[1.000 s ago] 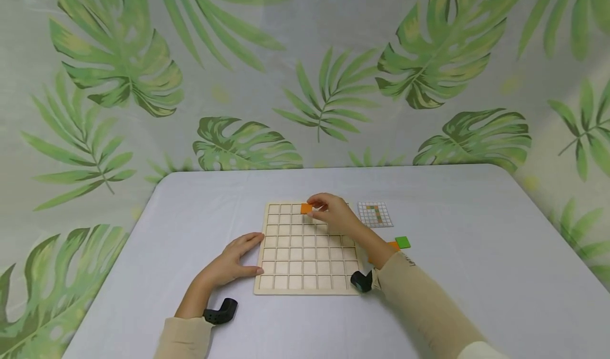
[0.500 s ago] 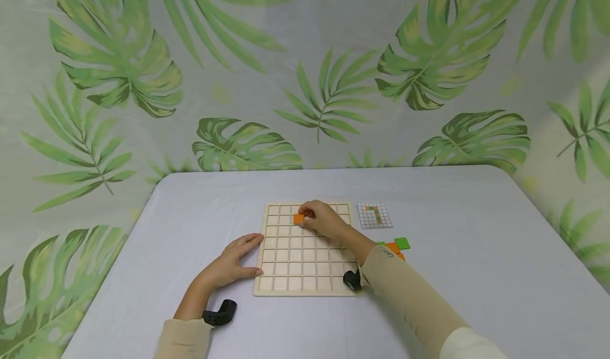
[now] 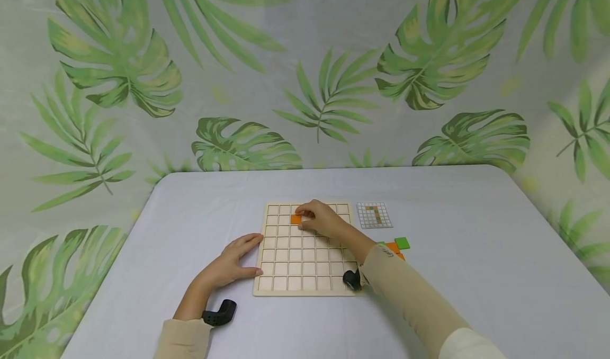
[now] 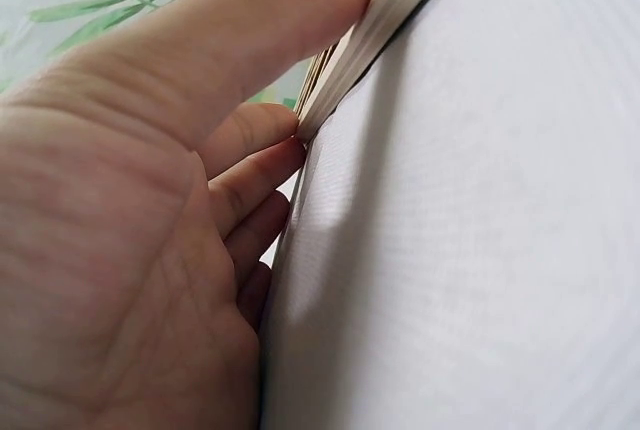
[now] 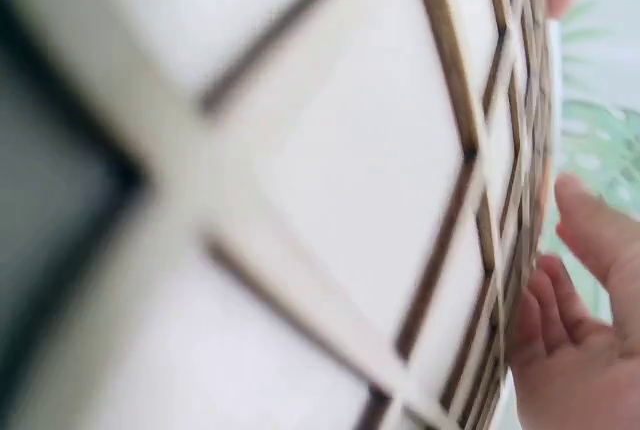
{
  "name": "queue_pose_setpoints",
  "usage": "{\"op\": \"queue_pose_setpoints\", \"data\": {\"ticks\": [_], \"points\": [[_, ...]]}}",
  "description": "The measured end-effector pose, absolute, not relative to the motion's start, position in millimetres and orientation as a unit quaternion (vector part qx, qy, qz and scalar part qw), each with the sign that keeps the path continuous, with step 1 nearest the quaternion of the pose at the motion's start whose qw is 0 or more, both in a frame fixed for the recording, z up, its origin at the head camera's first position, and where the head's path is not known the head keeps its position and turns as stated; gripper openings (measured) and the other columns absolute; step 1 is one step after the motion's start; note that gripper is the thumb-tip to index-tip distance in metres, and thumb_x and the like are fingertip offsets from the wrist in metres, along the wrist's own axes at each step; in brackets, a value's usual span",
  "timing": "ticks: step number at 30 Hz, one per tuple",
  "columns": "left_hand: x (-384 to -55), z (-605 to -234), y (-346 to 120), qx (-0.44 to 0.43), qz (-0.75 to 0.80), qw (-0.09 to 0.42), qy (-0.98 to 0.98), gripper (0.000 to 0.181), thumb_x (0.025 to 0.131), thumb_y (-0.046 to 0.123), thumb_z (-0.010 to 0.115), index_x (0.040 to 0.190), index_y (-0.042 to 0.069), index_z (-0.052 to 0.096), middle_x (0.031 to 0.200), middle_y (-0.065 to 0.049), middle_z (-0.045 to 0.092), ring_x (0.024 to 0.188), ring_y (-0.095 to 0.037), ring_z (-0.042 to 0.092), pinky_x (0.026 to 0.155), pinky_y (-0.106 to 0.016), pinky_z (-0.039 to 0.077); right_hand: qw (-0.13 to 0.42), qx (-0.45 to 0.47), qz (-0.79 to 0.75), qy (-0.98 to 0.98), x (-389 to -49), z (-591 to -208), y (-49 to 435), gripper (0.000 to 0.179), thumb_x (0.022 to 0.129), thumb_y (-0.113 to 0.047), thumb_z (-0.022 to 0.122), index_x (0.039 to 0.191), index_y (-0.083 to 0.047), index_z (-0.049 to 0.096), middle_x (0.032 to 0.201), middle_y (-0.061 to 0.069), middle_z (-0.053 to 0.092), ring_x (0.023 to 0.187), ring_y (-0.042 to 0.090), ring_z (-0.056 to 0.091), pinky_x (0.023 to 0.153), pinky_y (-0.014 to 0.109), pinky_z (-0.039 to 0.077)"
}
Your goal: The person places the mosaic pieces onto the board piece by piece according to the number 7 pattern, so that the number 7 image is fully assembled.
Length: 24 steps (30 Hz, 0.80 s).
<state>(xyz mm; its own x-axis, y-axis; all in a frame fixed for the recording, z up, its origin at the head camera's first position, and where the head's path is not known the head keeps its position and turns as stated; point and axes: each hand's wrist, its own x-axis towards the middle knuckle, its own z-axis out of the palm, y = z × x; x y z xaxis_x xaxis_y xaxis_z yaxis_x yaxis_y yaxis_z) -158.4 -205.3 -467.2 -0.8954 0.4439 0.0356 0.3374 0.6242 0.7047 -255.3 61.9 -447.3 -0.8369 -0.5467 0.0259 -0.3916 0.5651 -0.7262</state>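
Note:
A pale wooden grid board lies flat on the white table. At its left edge rests my left hand, fingertips and thumb touching the rim; in the left wrist view the thumb lies against the board's side. An orange square tile sits over a cell in the second row from the back, third column from the left. My right hand reaches across the board, thumb and forefinger at the tile's near and far edges. In the right wrist view the tile is mostly hidden behind the grid ridges.
Right of the board lies a small pattern card with coloured squares on a grid. Nearer me are a green tile and orange tiles, partly covered by my right sleeve. A leaf-print cloth hangs behind the table.
My right hand has brought the orange tile from above the back row leftward and nearer, down to the second row. My left hand has stayed at the board's left edge.

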Motion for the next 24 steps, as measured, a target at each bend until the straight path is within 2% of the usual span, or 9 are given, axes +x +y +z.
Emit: {"op": "queue_pose_setpoints", "data": {"ticks": [4, 9, 15, 24], "points": [[-158, -468, -204, 0.228, 0.371, 0.055, 0.898, 0.08, 0.072, 0.039, 0.073, 0.137, 0.009, 0.039, 0.139, -0.012, 0.034, 0.126, -0.038, 0.024, 0.094, -0.059, 0.021, 0.1, -0.255, -0.431, 0.86, -250, -443, 74, 0.039, 0.082, -0.015, 0.066, 0.119, -0.006, 0.057, 0.107, 0.007, 0.054, 0.095, 0.019, 0.049, 0.08, 0.03, 0.043], [-159, -468, -205, 0.217, 0.372, 0.076, 0.899, 0.081, 0.072, 0.038, 0.073, 0.138, 0.009, 0.037, 0.141, -0.011, 0.031, 0.128, -0.037, 0.02, 0.097, -0.059, 0.018, 0.075, -0.278, -0.464, 0.838, -239, -430, 96, 0.046, 0.083, -0.019, 0.065, 0.124, -0.005, 0.052, 0.119, 0.013, 0.051, 0.106, 0.028, 0.047, 0.086, 0.036, 0.041], [-160, -468, -206, 0.205, 0.362, 0.092, 0.905, 0.08, 0.073, 0.037, 0.073, 0.139, 0.01, 0.036, 0.142, -0.01, 0.029, 0.13, -0.036, 0.019, 0.098, -0.057, 0.017, 0.026, -0.273, -0.469, 0.84, -224, -419, 134, 0.05, 0.081, -0.02, 0.067, 0.126, -0.01, 0.05, 0.122, 0.01, 0.051, 0.109, 0.03, 0.046, 0.09, 0.041, 0.039], [-160, -467, -207, 0.202, 0.363, 0.096, 0.904, 0.082, 0.072, 0.037, 0.073, 0.14, 0.012, 0.035, 0.143, -0.008, 0.029, 0.13, -0.034, 0.018, 0.099, -0.056, 0.017, 0.004, -0.22, -0.462, 0.859, -202, -421, 207, 0.053, 0.082, -0.022, 0.066, 0.129, -0.006, 0.046, 0.127, 0.012, 0.047, 0.112, 0.033, 0.043, 0.092, 0.046, 0.035]]}}
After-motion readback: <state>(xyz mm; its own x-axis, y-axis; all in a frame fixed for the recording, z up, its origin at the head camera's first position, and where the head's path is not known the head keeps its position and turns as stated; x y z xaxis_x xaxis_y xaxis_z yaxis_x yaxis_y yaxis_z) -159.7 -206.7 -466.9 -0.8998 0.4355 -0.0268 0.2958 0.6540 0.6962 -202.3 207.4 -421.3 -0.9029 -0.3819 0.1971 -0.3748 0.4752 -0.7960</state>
